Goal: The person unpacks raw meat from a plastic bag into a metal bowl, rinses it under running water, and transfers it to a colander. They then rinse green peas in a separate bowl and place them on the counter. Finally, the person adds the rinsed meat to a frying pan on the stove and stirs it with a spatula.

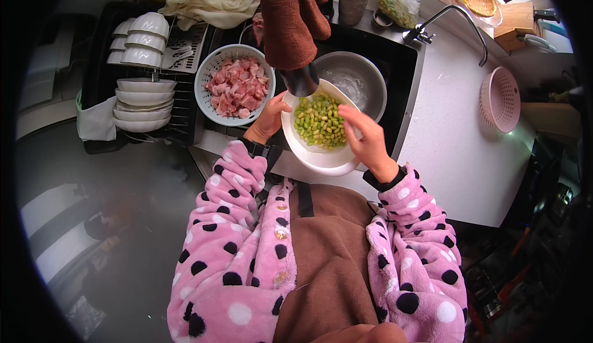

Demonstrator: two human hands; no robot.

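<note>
A white oval bowl (319, 157) holds green shelled beans (319, 123), and it is tilted above the sink's front edge. My left hand (268, 118) grips its left rim, with the thumb on the edge. Over the right rim, my right hand (368, 136) hovers with thumb and fingers apart, slightly blurred, its fingertips by the beans. A dark cylindrical end (301, 82), likely the faucet spout, points at the bowl from under a brown cloth (294, 23). Behind the bowl, a metal basin (377, 72) with water sits in the black sink (403, 60).
To the left stand a grey colander (201, 85) of raw meat pieces (238, 85) and a dish rack (183, 106) with white bowls (147, 30). A slim tap (463, 11), pink colander (500, 99) and knife block (514, 23) are right. A flask (353, 2) stands behind the sink.
</note>
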